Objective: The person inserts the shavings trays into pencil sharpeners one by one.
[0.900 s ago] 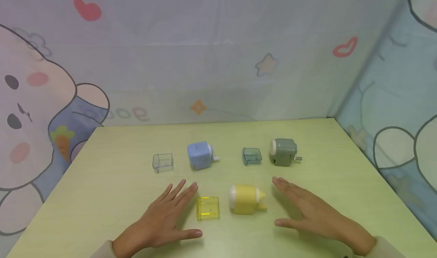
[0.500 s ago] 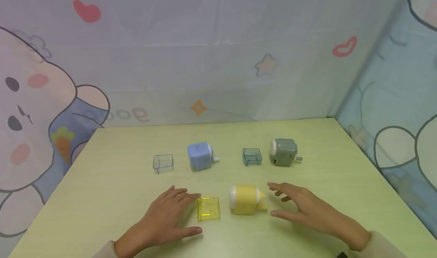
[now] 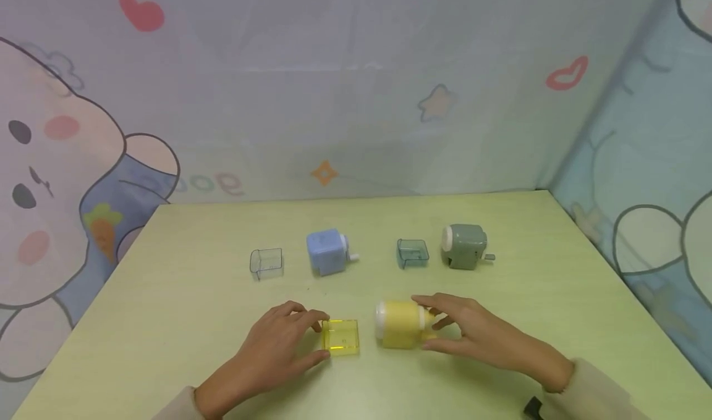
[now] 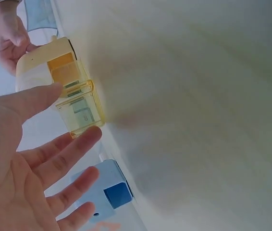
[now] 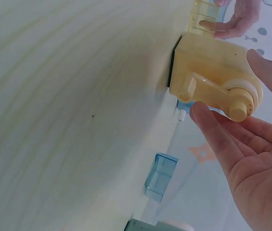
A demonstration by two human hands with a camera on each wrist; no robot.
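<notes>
In the head view a yellow crank pencil sharpener (image 3: 400,325) lies right of centre near the front, its crank side toward my right hand (image 3: 473,333). The thumb and fingers of that hand are spread around the crank end; in the right wrist view a fingertip is close below the crank (image 5: 213,91). My left hand (image 3: 278,349) is at the left edge of a clear yellow sharpener drawer (image 3: 342,336). In the left wrist view its thumb and forefinger stand apart on either side of the drawer, fingertips right at its edges. The sharpener body has an open drawer slot (image 4: 65,70).
Behind them stand a blue crank sharpener (image 3: 327,252) with a clear drawer (image 3: 267,260) to its left, and a grey-green sharpener (image 3: 466,246) with a tinted drawer (image 3: 413,253). A printed cloth backdrop (image 3: 356,99) rises behind the pale table (image 3: 183,309).
My right hand has moved left to the yellow sharpener's crank end. My left hand's fingers have bent and drawn nearer to the yellow drawer. The sharpeners stay in place.
</notes>
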